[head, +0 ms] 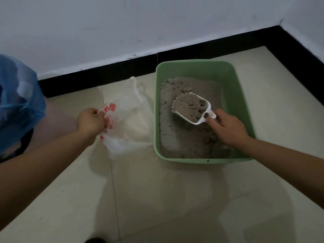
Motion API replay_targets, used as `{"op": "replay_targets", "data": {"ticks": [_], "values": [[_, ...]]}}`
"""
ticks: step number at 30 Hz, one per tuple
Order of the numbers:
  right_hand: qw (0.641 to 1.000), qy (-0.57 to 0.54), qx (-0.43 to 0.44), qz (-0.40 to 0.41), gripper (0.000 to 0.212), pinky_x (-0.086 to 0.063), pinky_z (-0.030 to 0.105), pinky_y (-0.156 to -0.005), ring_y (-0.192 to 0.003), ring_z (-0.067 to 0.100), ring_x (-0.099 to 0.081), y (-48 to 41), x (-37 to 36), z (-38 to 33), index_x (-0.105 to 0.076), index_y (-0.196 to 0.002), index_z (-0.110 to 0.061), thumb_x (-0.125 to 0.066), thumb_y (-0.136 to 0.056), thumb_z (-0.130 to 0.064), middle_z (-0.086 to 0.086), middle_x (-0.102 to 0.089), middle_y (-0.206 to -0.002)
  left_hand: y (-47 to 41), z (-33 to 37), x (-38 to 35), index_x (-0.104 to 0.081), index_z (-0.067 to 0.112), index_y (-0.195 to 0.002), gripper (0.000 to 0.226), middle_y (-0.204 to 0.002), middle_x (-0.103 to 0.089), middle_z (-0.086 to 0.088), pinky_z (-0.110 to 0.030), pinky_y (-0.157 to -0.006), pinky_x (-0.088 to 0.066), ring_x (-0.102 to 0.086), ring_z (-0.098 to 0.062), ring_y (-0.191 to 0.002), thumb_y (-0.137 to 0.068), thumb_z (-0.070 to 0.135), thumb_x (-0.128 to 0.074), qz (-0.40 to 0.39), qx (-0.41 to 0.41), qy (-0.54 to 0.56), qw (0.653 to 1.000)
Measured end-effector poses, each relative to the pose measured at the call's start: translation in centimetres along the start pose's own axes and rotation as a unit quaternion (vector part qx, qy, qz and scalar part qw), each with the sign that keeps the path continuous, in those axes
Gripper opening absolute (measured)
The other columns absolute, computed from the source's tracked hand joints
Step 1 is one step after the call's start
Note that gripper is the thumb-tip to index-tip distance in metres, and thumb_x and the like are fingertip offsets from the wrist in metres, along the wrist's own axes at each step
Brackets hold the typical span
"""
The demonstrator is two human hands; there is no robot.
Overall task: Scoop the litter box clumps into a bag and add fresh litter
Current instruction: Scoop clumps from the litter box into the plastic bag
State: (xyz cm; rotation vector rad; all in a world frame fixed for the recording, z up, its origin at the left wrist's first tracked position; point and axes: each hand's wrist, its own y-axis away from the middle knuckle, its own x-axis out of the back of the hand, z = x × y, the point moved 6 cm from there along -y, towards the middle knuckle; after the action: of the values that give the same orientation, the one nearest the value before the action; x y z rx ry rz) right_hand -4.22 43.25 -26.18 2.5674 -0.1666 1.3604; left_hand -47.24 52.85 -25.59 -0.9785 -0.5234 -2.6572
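STEP: scooping, load up | right hand [228, 128] is gripping the scoop [190, 109], heaped, above the litter in the green box [245, 109] | left hand [91, 121] is pinching the bag [126, 123] rim, mouth probably open | NEXT: swinging left, tipping in level.

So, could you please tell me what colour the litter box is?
The litter box is pale green, seen clearly in the head view.

Counts: 1 litter box [192, 64], 1 scoop [199, 121] (in right hand [228, 128] grip), 2 bags: white bag [129, 123] in left hand [91, 120] grip, blue bag [17, 102] left of that grip.
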Motion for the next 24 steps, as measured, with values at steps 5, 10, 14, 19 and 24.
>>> {"op": "replay_targets", "data": {"ticks": [5, 10, 14, 19, 24], "values": [[1.0, 0.012, 0.009, 0.018, 0.029, -0.032, 0.034, -0.059, -0.072, 0.026, -0.055, 0.9, 1.5, -0.4, -0.046, -0.083, -0.023, -0.049, -0.097, -0.047, -0.006, -0.055, -0.07, 0.7, 0.2, -1.1, -0.064, 0.01, -0.091, 0.017, -0.083, -0.067, -0.012, -0.029, -0.054, -0.048, -0.061, -0.021, -0.061, -0.099, 0.022, -0.054, -0.039, 0.006, 0.063, 0.997], [0.998, 0.058, 0.029, -0.008, 0.028, -0.039, 0.035, -0.062, -0.076, 0.027, -0.057, 1.9, 1.6, -0.7, -0.053, -0.095, -0.023, -0.046, -0.098, -0.05, 0.002, -0.061, -0.079, 2.4, 0.5, -1.1, -0.064, 0.015, -0.086, 0.013, -0.076, -0.065, -0.005, -0.025, -0.055, -0.046, -0.059, -0.016, -0.061, -0.097, 0.02, -0.059, -0.081, -0.042, 0.051, 0.995], [0.998, 0.057, 0.019, -0.011, 0.031, -0.042, 0.036, -0.063, -0.075, 0.027, -0.058, 2.4, 1.4, -0.8, -0.051, -0.091, -0.022, -0.045, -0.098, -0.052, 0.001, -0.061, -0.077, 3.0, 0.5, -1.1, -0.066, 0.015, -0.09, 0.009, -0.08, -0.067, -0.004, -0.028, -0.065, -0.052, -0.063, -0.017, -0.068, -0.097, 0.017, -0.059, -0.105, -0.066, 0.049, 0.991], [0.995, 0.095, 0.035, -0.013, 0.027, -0.036, 0.035, -0.061, -0.072, 0.026, -0.054, 2.5, 1.6, -2.0, -0.049, -0.094, -0.026, -0.043, -0.099, -0.052, 0.0, -0.059, -0.076, 3.4, 0.4, -0.6, -0.068, 0.011, -0.099, 0.011, -0.087, -0.071, -0.009, -0.041, -0.078, -0.058, -0.068, -0.028, -0.079, -0.095, 0.018, -0.061, -0.108, -0.083, 0.037, 0.99], [0.994, 0.096, 0.042, -0.016, 0.024, -0.037, 0.035, -0.062, -0.074, 0.027, -0.054, 2.8, 1.5, -2.6, -0.045, -0.092, -0.029, -0.044, -0.098, -0.052, 0.002, -0.059, -0.079, 3.5, 0.0, -0.2, -0.066, 0.016, -0.096, 0.006, -0.094, -0.071, -0.007, -0.038, -0.078, -0.058, -0.069, -0.025, -0.085, -0.096, 0.019, -0.061, -0.114, -0.066, 0.039, 0.991]]}}
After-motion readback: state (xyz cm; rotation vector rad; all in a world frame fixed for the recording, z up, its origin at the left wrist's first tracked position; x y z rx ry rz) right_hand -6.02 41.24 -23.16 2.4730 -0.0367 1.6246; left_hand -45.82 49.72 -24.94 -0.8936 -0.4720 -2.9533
